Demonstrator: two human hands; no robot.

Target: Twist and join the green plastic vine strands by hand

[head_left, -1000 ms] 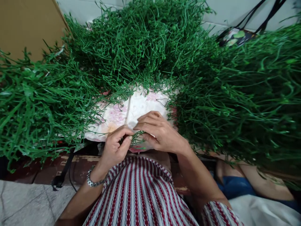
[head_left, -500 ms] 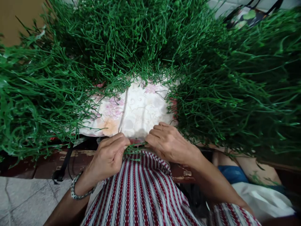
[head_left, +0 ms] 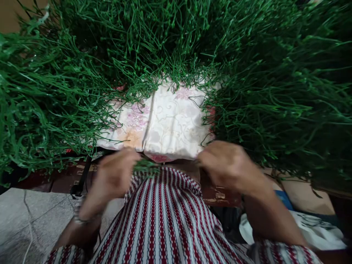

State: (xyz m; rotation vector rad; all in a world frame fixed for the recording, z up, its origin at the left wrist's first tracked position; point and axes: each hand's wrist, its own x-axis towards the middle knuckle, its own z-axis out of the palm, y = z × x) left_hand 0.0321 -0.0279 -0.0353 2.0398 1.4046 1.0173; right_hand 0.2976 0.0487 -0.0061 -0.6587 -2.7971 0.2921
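Note:
Blurred by motion, my left hand [head_left: 117,170] is closed on a small green stem bunch [head_left: 145,168], whose strands stick out to the right over the striped clothing. My right hand [head_left: 225,163] is also closed, apart from the left one, near the front edge of the floral cloth [head_left: 176,121]. Anything between its fingers is too blurred to make out. Large heaps of thin green stems lie around the cloth: one on the left [head_left: 46,99], one at the back [head_left: 154,36] and one on the right [head_left: 275,99].
The brown table edge [head_left: 222,196] runs in front of the body. A black strap [head_left: 84,176] hangs at the left over the grey floor [head_left: 16,216]. At the lower right are a white bag [head_left: 316,227] and cardboard [head_left: 305,194].
My hands have moved apart, the left one to the left and the right one to the right. The green stems stay with my left hand. The view has shifted slightly.

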